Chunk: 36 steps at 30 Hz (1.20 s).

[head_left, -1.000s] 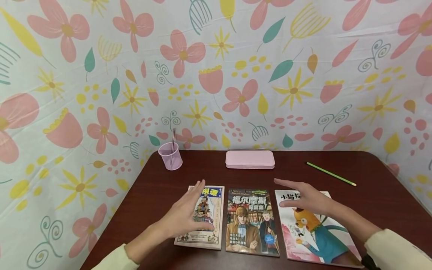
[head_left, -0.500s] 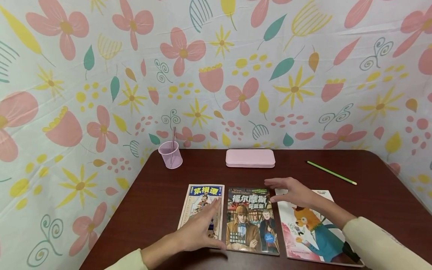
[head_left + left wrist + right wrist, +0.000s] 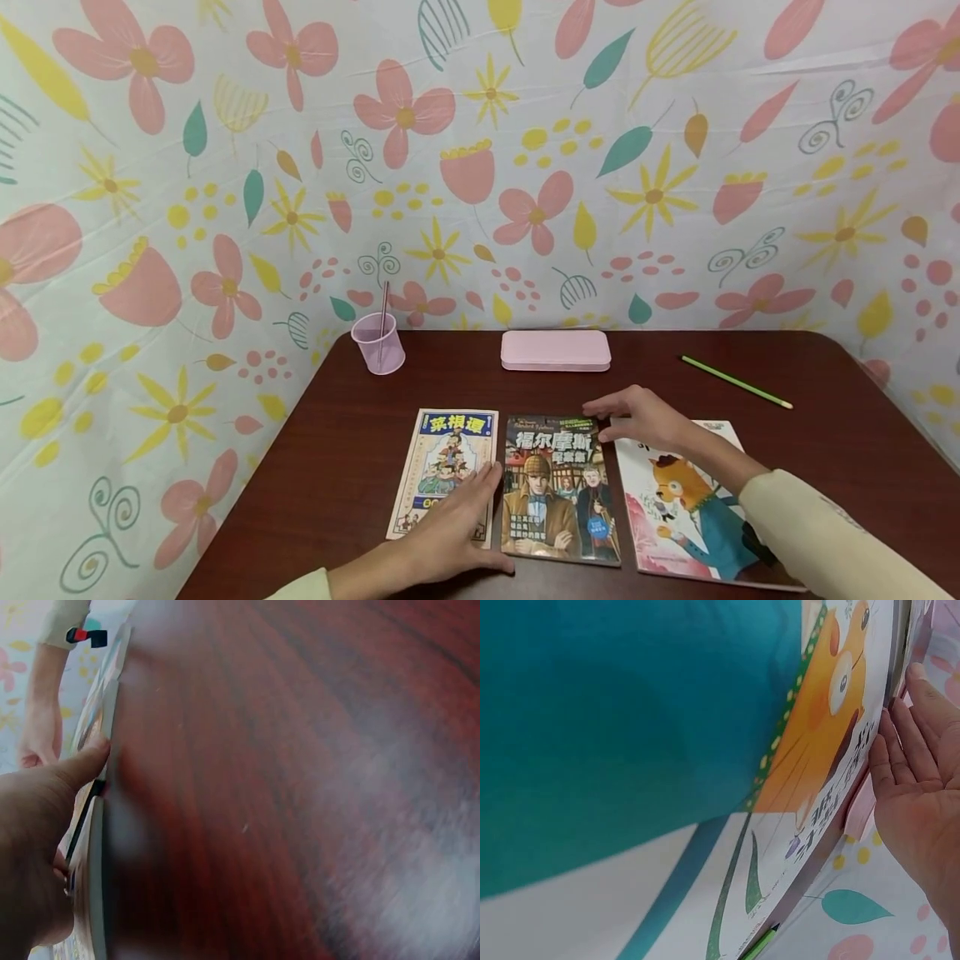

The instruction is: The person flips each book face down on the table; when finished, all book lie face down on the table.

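Three paperback books lie side by side. The middle book [image 3: 553, 500] has a dark cover with a figure in a brown cap. My left hand [image 3: 446, 533] reaches over the lower right of the blue-and-cream book [image 3: 427, 450], fingers extended toward the middle book's left edge. In the left wrist view, the thumb [image 3: 94, 750] is right at that book's lower edge. My right hand [image 3: 648, 421] is at the middle book's upper right corner, overlapping the white book with an orange cat [image 3: 690, 533]. The right wrist view shows its fingers [image 3: 904, 746] mostly straight.
On the dark wooden table [image 3: 450, 383], a pink pencil case [image 3: 556, 352] stands at the back. A lilac cup [image 3: 379, 350] holding a thin pencil [image 3: 385, 300] is back left. Back right lies a green pencil [image 3: 735, 382]. Flowered fabric [image 3: 480, 167] hangs behind.
My left hand has moved right and toward the near edge, reaching the middle book's lower left corner. My right hand has moved left from over the cat book to the middle book's upper right corner.
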Motion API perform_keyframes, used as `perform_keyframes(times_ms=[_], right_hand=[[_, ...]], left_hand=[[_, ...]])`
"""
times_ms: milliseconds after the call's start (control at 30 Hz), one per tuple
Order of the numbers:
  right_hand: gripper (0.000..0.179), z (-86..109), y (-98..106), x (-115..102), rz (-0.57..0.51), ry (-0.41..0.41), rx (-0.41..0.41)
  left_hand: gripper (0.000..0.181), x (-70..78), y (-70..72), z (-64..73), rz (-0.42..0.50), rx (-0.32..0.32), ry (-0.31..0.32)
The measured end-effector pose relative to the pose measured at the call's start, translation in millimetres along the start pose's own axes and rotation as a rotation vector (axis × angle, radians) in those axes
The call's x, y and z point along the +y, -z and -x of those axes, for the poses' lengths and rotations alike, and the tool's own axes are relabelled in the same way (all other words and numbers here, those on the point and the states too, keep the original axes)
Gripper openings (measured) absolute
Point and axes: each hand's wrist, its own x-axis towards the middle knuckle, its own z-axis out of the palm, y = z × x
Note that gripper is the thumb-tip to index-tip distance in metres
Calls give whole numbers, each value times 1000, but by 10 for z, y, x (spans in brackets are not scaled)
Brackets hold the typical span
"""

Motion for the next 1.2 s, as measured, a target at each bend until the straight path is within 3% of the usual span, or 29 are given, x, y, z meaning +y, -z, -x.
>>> perform_keyframes(times_ms=[400,700,933,1067,1200], right_hand=[[40,-76,-56,74,27,-32,11],[39,-109,-70,71,44,-27,19],[40,-124,-39,40,31,-50,-14],[41,-143,-13,25,2,-74,-60],[42,-171,10,-6,-41,-118,-116]], left_hand=[[105,58,-62,12,-54,20,12],[99,53,-130,24,58,59,1],[101,40,-112,28,251,108,-7],[102,28,-81,6,430,106,-35],[102,18,-75,-10,596,89,-24]])
